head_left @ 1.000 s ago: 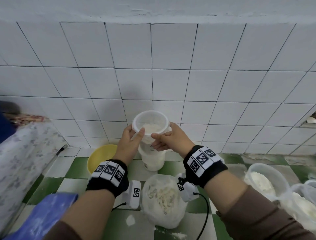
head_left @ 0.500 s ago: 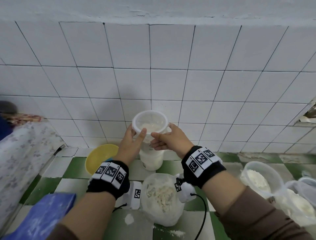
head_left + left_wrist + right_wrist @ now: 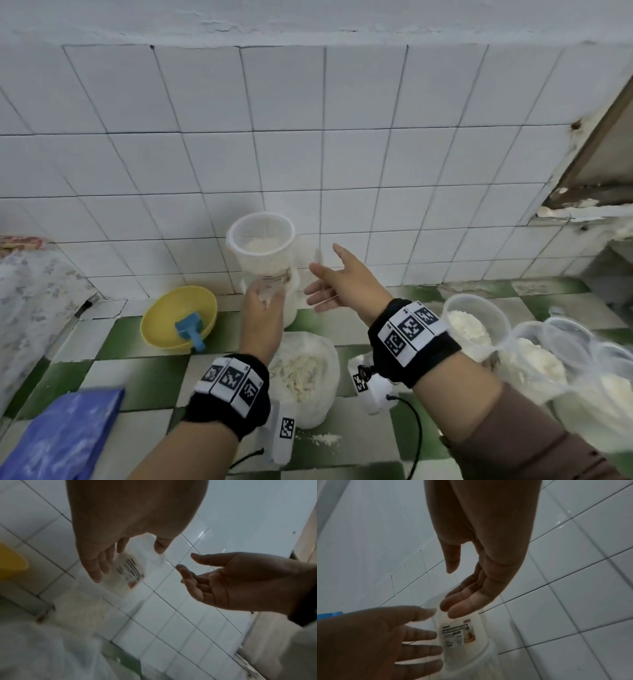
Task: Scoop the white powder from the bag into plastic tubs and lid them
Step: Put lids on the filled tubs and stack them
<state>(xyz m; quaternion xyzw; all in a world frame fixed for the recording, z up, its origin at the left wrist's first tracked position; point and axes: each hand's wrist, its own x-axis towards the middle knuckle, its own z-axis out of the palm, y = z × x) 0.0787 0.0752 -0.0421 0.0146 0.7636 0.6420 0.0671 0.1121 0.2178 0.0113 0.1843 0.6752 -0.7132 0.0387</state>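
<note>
Head view | left hand [image 3: 262, 318] fingers straight against stacked tub [image 3: 261, 247] base | right hand [image 3: 337, 279] spread, clear right of tub | tiled wall [image 3: 376, 164] just behind.

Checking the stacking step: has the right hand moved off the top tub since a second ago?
Yes. The right hand has let go and pulled away rightward, open, from the top tub, which stays stacked before the tiled wall.
</note>
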